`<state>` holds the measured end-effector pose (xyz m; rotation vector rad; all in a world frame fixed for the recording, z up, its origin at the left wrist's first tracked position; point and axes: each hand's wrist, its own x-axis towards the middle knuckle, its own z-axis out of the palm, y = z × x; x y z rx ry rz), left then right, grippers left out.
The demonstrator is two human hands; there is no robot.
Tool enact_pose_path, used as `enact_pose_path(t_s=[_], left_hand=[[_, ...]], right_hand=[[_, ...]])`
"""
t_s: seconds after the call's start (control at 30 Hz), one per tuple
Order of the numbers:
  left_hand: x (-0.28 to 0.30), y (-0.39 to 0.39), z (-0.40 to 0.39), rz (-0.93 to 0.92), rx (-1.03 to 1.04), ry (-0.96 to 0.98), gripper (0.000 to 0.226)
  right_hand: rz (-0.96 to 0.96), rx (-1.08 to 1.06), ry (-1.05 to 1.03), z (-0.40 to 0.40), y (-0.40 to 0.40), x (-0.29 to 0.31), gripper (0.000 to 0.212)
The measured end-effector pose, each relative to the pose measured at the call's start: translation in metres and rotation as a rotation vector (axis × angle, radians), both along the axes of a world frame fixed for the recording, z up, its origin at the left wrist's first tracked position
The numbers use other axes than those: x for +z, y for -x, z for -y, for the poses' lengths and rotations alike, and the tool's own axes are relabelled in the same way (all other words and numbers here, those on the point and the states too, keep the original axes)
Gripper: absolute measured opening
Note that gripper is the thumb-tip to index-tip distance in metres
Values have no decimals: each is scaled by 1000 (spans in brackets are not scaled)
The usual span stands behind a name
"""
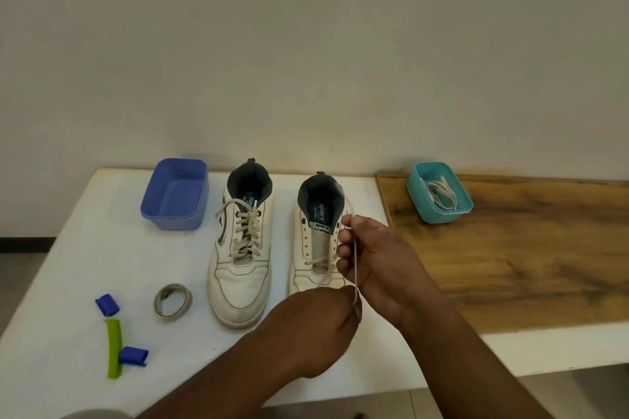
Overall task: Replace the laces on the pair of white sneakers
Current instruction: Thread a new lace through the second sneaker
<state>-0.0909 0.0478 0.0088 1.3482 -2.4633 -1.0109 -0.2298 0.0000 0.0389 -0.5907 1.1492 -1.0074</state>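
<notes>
Two white sneakers stand side by side on the white table (pixel 102 265), toes toward me. The left sneaker (pixel 241 248) is fully laced. The right sneaker (pixel 315 241) has most eyelets bare, with its lace (pixel 320 262) crossing only the lowest holes. My right hand (pixel 377 262) hovers over that shoe's right side and pinches the lace high up. My left hand (pixel 320 326) sits in front of the toe, fingers closed on the same lace lower down. A taut stretch of lace runs between the two hands.
An empty blue tub (pixel 175 196) stands at the back left. A teal tub (pixel 439 192) holding white laces sits on the wooden board (pixel 527 258) to the right. A tape roll (pixel 172 302), a green clip (pixel 114 349) and two blue pieces (pixel 107 304) lie front left.
</notes>
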Motion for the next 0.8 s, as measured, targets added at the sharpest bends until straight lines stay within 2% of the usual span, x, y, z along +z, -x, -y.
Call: enact_pose_path(t_s=[0.27,0.33,0.37,0.43,0.5,0.6,0.7,0.8], left_hand=[[-4,3,-11,140,-218,-193,27],[-5,4,-12,148,-237,-206,28],[-4,4,-12,136,-222,-202,31],[2,1,-9,77,-129,-186,41],[9,-4,0,-9,28,-111,38],[12,-15,17,-156,372,80,12],[0,-26,31,-194,637,109,15],[-13,-30,37,-187,748,69,22]], right_hand=[[-101,-317,76,9,5,-3,19],[-202,-344,136,9,7,-3,16],[-329,-320,187,9,7,-5,15],[-687,-170,328,6,6,-13,13],[-923,9,447,1,1,-23,10],[-1121,137,541,-1,-3,-33,11],[-1290,263,567,0,-3,-35,19],[-1339,317,541,0,-6,-40,22]])
